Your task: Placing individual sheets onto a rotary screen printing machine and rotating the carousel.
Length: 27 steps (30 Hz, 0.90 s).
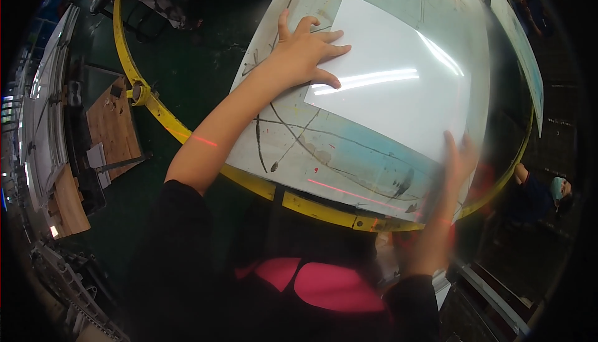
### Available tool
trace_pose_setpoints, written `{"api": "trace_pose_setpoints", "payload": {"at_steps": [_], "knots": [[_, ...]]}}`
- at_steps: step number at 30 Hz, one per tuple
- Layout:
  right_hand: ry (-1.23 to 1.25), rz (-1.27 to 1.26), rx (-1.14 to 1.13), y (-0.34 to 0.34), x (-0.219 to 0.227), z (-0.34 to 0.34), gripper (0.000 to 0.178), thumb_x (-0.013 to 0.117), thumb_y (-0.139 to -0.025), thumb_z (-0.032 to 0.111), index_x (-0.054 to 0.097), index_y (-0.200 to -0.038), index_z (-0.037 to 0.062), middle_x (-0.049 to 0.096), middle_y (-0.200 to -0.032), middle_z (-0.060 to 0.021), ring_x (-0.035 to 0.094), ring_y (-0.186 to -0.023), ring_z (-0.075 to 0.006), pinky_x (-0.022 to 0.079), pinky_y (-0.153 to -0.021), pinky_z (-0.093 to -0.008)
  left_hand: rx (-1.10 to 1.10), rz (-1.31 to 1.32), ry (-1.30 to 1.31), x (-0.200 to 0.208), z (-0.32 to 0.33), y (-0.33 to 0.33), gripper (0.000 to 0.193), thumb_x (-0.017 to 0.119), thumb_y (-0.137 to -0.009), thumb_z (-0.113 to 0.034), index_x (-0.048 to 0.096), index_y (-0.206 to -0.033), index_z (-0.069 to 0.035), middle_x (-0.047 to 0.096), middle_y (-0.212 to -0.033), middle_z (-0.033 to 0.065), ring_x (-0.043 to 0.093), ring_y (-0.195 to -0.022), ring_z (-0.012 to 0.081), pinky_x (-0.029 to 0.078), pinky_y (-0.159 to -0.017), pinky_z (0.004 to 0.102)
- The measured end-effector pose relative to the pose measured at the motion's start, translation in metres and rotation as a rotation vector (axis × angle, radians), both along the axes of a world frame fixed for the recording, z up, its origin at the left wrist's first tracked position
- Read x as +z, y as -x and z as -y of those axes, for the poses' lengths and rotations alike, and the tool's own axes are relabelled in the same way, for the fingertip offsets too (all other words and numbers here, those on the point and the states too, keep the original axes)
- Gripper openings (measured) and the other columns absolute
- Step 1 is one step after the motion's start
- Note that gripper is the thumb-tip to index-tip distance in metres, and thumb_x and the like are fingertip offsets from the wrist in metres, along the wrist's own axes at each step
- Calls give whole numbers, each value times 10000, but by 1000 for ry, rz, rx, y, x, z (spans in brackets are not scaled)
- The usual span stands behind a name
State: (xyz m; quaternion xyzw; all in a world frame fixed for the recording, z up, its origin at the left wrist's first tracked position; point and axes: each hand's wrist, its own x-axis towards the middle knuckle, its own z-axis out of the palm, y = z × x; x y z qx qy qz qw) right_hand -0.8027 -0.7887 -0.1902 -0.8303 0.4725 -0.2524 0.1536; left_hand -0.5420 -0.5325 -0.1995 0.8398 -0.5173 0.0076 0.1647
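Note:
A glossy white sheet [392, 93] lies tilted on a worn, pale, stained board [293, 133]; strips of light reflect off its surface. My left hand [305, 52] is spread out at the sheet's left edge, with some fingertips on the sheet and the others over the board. At the sheet's lower right corner is my right hand [460, 158], its fingers extended and slightly blurred. Whether the right fingertips press on the sheet or only on the board beside it, I cannot tell. Neither hand has its fingers wrapped round anything.
A yellow curved rail [159, 114] runs round the board. Red light lines cross the board's near edge and my left forearm. Wooden boards [115, 121] and metal frames stand at the left. Another pale panel [520, 49] rises at the right, and a masked person [539, 192] is beyond the rail.

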Motion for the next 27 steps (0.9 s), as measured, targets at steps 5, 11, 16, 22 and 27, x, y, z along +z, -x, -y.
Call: {"api": "trace_pose_setpoints", "payload": {"at_steps": [5,11,16,22,27], "knots": [[-14,-15,23,-1,1,5,591,756,-600,319,568,-1028,-42,540,-863,-58,448,-624,-117,410,-569,-251,4,-14,15,-2,-1,2,644,636,-561,-554,544,-1139,-286,440,-1270,-14,268,-1197,310,-73,-950,578],[22,-13,1,-1,1,4,583,755,-601,320,571,-1021,-40,540,-877,-70,458,-633,-124,417,-588,-257,8,-8,3,-1,0,2,654,625,-543,-571,550,-1130,-291,447,-1262,-22,257,-1210,314,-104,-939,597],[15,-18,9,-1,2,1,595,759,-597,329,569,-1019,-45,540,-880,-75,464,-633,-129,418,-587,-261,14,-24,37,-2,-1,1,643,631,-539,-564,555,-1120,-299,449,-1259,-31,248,-1221,311,-131,-935,602],[-9,4,6,0,2,-1,595,763,-591,341,572,-996,-53,540,-835,-67,467,-619,-132,417,-572,-265,24,-52,9,-1,1,1,634,651,-532,-549,556,-1114,-316,449,-1259,-32,241,-1229,308,-147,-925,610],[4,-14,2,-1,3,-3,585,766,-589,334,574,-982,-55,538,-815,-59,466,-617,-130,416,-572,-265,36,-60,-1,-4,1,1,634,651,-531,-548,556,-1112,-313,448,-1259,-32,228,-1237,315,-163,-921,610]]}}
